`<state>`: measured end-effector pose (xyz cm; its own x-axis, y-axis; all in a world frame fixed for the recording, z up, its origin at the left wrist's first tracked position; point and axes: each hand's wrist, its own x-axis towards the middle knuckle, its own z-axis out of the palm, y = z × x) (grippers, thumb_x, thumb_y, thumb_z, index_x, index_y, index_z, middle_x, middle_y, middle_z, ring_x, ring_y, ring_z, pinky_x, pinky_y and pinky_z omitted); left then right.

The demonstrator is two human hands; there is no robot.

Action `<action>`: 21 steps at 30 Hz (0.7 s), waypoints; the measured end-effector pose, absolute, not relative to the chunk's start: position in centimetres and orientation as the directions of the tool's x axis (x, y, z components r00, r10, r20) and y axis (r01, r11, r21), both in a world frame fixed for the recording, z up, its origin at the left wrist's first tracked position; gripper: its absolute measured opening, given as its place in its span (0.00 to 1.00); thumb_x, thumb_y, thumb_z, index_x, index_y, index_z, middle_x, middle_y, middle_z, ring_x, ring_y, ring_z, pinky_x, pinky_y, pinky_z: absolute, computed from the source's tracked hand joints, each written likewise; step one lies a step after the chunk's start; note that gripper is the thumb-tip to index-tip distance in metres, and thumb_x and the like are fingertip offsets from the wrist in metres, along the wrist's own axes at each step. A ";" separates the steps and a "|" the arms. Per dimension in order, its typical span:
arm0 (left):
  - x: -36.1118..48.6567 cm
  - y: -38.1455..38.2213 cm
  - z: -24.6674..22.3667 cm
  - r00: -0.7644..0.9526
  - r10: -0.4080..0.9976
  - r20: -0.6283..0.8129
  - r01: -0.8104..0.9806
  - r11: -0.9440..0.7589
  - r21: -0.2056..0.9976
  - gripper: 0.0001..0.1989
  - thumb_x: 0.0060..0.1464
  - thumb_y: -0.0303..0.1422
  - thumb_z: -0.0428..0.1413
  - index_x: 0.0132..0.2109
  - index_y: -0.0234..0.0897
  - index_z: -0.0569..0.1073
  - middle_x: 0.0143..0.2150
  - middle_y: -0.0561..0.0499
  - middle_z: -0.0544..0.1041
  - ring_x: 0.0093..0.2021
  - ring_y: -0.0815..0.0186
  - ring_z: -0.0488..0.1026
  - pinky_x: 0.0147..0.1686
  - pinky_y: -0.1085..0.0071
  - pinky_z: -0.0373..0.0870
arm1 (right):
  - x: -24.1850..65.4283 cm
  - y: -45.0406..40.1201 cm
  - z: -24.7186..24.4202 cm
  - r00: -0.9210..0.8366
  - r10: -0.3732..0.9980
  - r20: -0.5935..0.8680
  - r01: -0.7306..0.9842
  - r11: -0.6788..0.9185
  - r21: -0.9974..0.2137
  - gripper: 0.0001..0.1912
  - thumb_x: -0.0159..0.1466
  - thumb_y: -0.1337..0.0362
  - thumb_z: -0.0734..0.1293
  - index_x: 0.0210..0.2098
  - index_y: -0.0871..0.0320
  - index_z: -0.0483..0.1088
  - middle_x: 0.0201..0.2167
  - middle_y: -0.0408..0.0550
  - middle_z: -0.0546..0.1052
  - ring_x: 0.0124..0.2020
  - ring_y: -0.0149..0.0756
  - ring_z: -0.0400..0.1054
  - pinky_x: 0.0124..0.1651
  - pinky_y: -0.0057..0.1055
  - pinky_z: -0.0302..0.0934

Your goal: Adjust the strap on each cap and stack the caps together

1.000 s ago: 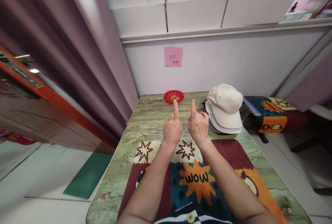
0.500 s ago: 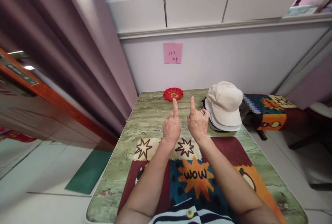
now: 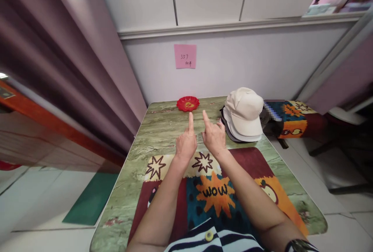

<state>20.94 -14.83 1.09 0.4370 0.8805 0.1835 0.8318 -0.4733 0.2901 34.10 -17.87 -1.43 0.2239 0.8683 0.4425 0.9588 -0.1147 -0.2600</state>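
Note:
Both of my arms stretch forward over a green wood-look table (image 3: pixel 116 201). My left hand (image 3: pixel 186 143) has its index finger pointing up and away, the other fingers curled in, and nothing held. My right hand (image 3: pixel 214 137) makes the same shape, its index finger leaning left toward the other fingertip with a small gap between. Just beyond the fingertips lies a red scalloped dish (image 3: pixel 188 104) with a gold design. Right of my right hand sits a stack of caps with a cream cap (image 3: pixel 244 108) on top. Beneath my forearms is a colourful mat (image 3: pixel 215 191) reading "WOW".
A pink paper note (image 3: pixel 185 56) is stuck on the wall behind the table. Purple curtain (image 3: pixel 87 49) hangs at left, near an orange-edged door (image 3: pixel 58 127). Another patterned surface (image 3: pixel 294 123) stands at right, beyond the caps. A green mat (image 3: pixel 90 197) lies on the floor.
The camera view has turned slightly right, so the scene sits further left. My index fingertips have come closer together, the right one tilting left. Dish and caps stay in place.

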 end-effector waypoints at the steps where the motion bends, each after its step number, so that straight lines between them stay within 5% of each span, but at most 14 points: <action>1: 20.6 -14.9 0.3 0.490 0.858 0.150 0.810 -0.513 0.284 0.43 0.61 0.27 0.52 0.77 0.37 0.40 0.49 0.38 0.81 0.43 0.53 0.80 0.44 0.61 0.74 | 34.1 -18.1 -2.1 0.213 0.898 0.384 0.954 -0.106 -0.280 0.37 0.67 0.66 0.61 0.74 0.61 0.49 0.43 0.55 0.80 0.44 0.45 0.72 0.58 0.44 0.57; 4: 19.2 -15.7 -3.8 0.624 0.776 0.090 0.735 -0.622 0.271 0.32 0.60 0.28 0.54 0.71 0.34 0.60 0.59 0.35 0.75 0.58 0.50 0.74 0.55 0.58 0.71 | 33.9 -19.6 -5.9 0.199 0.951 0.237 0.937 -0.113 -0.331 0.31 0.68 0.59 0.64 0.67 0.65 0.62 0.54 0.64 0.76 0.53 0.51 0.70 0.56 0.44 0.61; 8: 16.7 -17.9 -10.5 0.703 0.700 0.124 0.659 -0.707 0.258 0.30 0.61 0.34 0.56 0.68 0.33 0.64 0.68 0.35 0.68 0.68 0.47 0.65 0.66 0.48 0.61 | 33.6 -22.5 -11.8 0.171 0.965 0.198 0.929 -0.092 -0.357 0.33 0.69 0.57 0.64 0.69 0.64 0.60 0.69 0.64 0.63 0.71 0.53 0.55 0.70 0.52 0.47; 13: 14.7 -19.5 -14.9 0.718 0.645 0.262 0.608 -0.764 0.215 0.25 0.67 0.36 0.49 0.68 0.35 0.66 0.70 0.38 0.66 0.71 0.50 0.61 0.69 0.46 0.56 | 33.5 -23.9 -14.2 0.124 0.977 0.174 0.914 -0.044 -0.404 0.30 0.71 0.54 0.61 0.68 0.58 0.62 0.70 0.59 0.63 0.73 0.52 0.52 0.73 0.57 0.39; 18: 14.4 -19.1 -15.2 0.714 0.619 0.327 0.585 -0.784 0.207 0.24 0.67 0.36 0.50 0.67 0.34 0.68 0.69 0.38 0.68 0.70 0.51 0.64 0.68 0.47 0.59 | 33.4 -23.6 -14.4 0.141 0.961 0.237 0.873 -0.008 -0.488 0.28 0.69 0.56 0.63 0.66 0.58 0.65 0.68 0.60 0.66 0.71 0.52 0.54 0.72 0.59 0.41; 21: 14.4 -19.0 -15.2 0.709 0.615 0.346 0.581 -0.787 0.208 0.24 0.67 0.36 0.50 0.67 0.35 0.68 0.69 0.38 0.68 0.70 0.51 0.64 0.68 0.48 0.59 | 34.7 -23.6 -14.1 0.243 0.910 0.337 0.793 0.014 -0.609 0.23 0.68 0.57 0.64 0.61 0.57 0.70 0.61 0.58 0.74 0.65 0.48 0.65 0.69 0.54 0.52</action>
<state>14.36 -19.00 -15.23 0.7090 0.6145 0.3458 0.5809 -0.7871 0.2076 34.69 -23.61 -14.12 0.2427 0.9097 0.3370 0.7933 0.0138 -0.6087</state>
